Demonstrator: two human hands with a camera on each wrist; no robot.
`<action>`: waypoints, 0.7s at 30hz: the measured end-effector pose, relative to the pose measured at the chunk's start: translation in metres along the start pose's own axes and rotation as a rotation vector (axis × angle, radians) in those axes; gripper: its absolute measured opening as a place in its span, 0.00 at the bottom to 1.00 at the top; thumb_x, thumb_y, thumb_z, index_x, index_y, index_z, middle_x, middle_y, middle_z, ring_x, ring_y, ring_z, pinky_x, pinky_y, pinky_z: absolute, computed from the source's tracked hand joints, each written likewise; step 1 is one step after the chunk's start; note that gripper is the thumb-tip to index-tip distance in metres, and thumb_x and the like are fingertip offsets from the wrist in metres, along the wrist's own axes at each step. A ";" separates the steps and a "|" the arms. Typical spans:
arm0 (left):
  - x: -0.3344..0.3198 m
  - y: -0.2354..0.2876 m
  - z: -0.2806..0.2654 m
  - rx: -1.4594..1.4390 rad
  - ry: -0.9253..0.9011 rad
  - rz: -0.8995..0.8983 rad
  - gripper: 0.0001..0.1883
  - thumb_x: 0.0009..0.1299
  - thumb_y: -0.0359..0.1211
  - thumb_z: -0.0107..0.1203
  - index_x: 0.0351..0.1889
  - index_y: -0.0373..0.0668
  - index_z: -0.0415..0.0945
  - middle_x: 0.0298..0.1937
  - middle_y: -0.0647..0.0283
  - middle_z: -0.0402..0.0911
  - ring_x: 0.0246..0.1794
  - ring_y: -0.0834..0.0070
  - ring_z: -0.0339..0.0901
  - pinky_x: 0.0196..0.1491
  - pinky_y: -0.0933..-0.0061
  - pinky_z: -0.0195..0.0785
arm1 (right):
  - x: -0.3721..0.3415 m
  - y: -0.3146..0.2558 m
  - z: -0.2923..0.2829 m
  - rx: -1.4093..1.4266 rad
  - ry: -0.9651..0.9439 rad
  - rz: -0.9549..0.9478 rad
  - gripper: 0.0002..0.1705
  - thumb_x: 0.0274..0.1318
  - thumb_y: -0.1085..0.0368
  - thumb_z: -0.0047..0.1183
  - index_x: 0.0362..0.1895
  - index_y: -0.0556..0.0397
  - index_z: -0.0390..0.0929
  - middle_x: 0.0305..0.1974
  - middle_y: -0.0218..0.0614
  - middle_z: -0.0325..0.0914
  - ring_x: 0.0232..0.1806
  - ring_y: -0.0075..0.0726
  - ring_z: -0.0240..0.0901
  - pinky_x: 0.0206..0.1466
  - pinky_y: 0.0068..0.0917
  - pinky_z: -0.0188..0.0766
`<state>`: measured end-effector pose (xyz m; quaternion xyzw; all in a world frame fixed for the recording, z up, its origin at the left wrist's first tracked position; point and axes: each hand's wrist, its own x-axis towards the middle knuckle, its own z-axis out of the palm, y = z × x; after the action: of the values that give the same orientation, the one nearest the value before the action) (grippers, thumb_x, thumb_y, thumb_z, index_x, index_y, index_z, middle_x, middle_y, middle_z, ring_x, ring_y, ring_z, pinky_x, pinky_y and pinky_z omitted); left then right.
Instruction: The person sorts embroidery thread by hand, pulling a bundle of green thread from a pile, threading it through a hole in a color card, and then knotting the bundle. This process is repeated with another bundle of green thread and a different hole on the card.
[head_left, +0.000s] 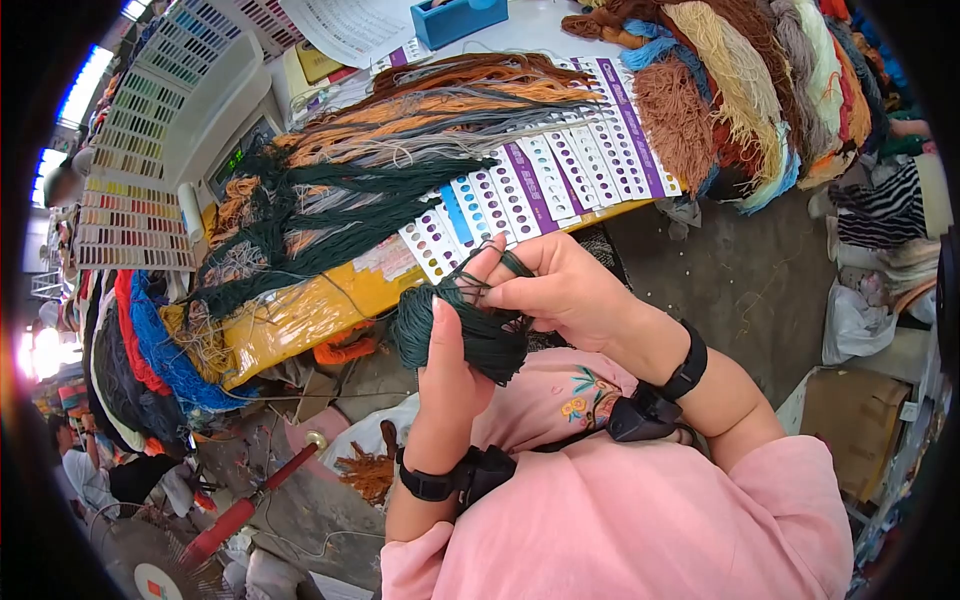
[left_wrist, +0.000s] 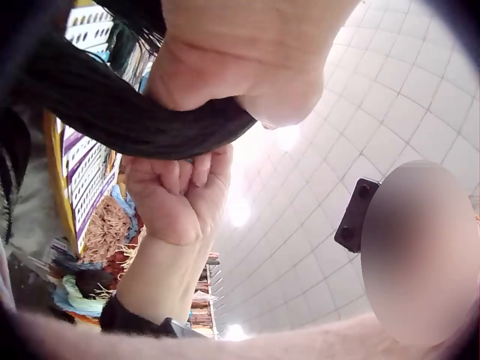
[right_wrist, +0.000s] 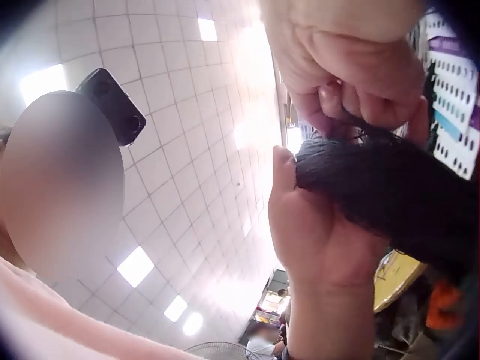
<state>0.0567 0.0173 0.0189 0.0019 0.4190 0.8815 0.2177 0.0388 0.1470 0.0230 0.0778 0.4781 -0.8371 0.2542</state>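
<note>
A dark green skein of yarn (head_left: pixel 490 345) is gathered in front of the person's chest, just off the table's near edge. The left hand (head_left: pixel 452 372) holds the skein from below, its thumb upright along the near side. Over the top, the right hand (head_left: pixel 565 285) pinches a few green strands with curled fingers, and some strands loop around its fingers. In the left wrist view the skein (left_wrist: pixel 150 127) passes as a thick dark band between both hands. From the right wrist, the right hand (right_wrist: pixel 360 67) appears right at the upper edge of the skein (right_wrist: pixel 405 191).
The table (head_left: pixel 285 325) has a yellow edge. On it lie green hanks (head_left: pixel 345 195), brown and orange yarn (head_left: pixel 430 85), punched colour cards (head_left: pixel 545 165) and a blue box (head_left: pixel 455 22). More yarn (head_left: pixel 740 90) hangs at right. A fan (head_left: pixel 160 570) stands lower left.
</note>
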 end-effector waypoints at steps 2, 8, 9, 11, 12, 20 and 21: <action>0.000 0.000 0.000 -0.049 0.015 -0.011 0.36 0.65 0.55 0.26 0.59 0.31 0.48 0.56 0.52 0.60 0.55 0.68 0.61 0.56 0.68 0.53 | -0.001 0.000 0.001 0.050 -0.008 -0.018 0.02 0.41 0.71 0.51 0.23 0.56 0.74 0.18 0.26 0.69 0.13 0.12 0.57 0.13 0.10 0.49; -0.002 0.003 -0.003 -0.194 0.064 -0.041 0.35 0.66 0.55 0.25 0.55 0.30 0.55 0.56 0.51 0.60 0.54 0.66 0.61 0.55 0.65 0.55 | -0.001 -0.002 -0.005 0.193 -0.086 -0.025 0.03 0.45 0.72 0.48 0.27 0.58 0.72 0.21 0.29 0.70 0.17 0.15 0.61 0.20 0.12 0.59; -0.002 0.002 -0.006 -0.231 0.053 -0.027 0.35 0.66 0.55 0.25 0.54 0.30 0.57 0.56 0.51 0.60 0.54 0.65 0.61 0.54 0.64 0.55 | 0.000 -0.002 -0.009 0.289 -0.111 0.014 0.03 0.45 0.72 0.47 0.28 0.58 0.72 0.21 0.28 0.70 0.17 0.16 0.62 0.20 0.12 0.60; -0.002 0.001 -0.013 -0.252 -0.006 0.000 0.35 0.66 0.54 0.24 0.52 0.30 0.60 0.56 0.51 0.60 0.53 0.64 0.62 0.54 0.62 0.56 | 0.003 0.001 -0.024 0.392 -0.227 0.066 0.05 0.48 0.72 0.44 0.32 0.58 0.70 0.21 0.27 0.68 0.18 0.18 0.62 0.22 0.15 0.62; -0.001 0.001 -0.017 -0.238 -0.054 0.013 0.35 0.66 0.54 0.24 0.51 0.30 0.60 0.56 0.51 0.60 0.53 0.63 0.62 0.53 0.61 0.57 | 0.001 -0.001 -0.020 0.397 -0.173 0.061 0.05 0.48 0.71 0.44 0.31 0.57 0.70 0.21 0.27 0.68 0.17 0.17 0.62 0.21 0.15 0.61; -0.004 0.005 -0.008 -0.238 -0.016 -0.012 0.36 0.66 0.55 0.23 0.53 0.30 0.59 0.59 0.49 0.55 0.56 0.61 0.58 0.55 0.60 0.54 | -0.008 -0.011 -0.008 -0.039 -0.121 0.070 0.03 0.43 0.70 0.48 0.25 0.56 0.73 0.19 0.25 0.69 0.17 0.12 0.58 0.19 0.10 0.51; -0.003 0.005 -0.008 -0.193 -0.027 -0.021 0.36 0.66 0.55 0.23 0.53 0.30 0.58 0.60 0.49 0.53 0.57 0.61 0.58 0.55 0.60 0.54 | -0.006 -0.006 -0.006 -0.090 -0.109 0.063 0.03 0.39 0.70 0.51 0.20 0.57 0.74 0.18 0.24 0.69 0.17 0.10 0.57 0.18 0.10 0.49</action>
<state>0.0564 0.0078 0.0178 -0.0116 0.3292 0.9153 0.2319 0.0402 0.1566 0.0268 0.0357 0.4983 -0.8092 0.3093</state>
